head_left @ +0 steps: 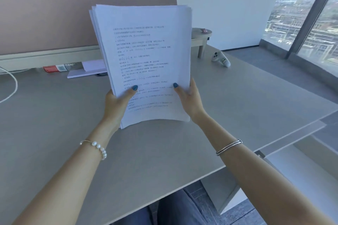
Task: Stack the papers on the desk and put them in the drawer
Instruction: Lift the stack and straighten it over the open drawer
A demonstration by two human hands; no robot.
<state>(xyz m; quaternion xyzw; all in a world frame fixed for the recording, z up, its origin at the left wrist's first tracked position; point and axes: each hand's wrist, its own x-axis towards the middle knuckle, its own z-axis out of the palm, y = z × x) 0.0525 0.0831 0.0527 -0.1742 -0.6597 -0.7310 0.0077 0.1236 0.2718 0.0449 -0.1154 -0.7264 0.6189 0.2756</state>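
Observation:
A thick stack of printed white papers stands upright above the grey desk, its lower edge near the desk top. My left hand grips the stack's lower left side, thumb on the front page. My right hand grips the lower right side the same way. The sheets' top edges are slightly fanned on the left. No drawer shows in this view.
More white sheets and a red item lie at the back by the pink partition. A white controller and a small wooden riser sit back right. A white cable curves at the left. People stand behind the partition.

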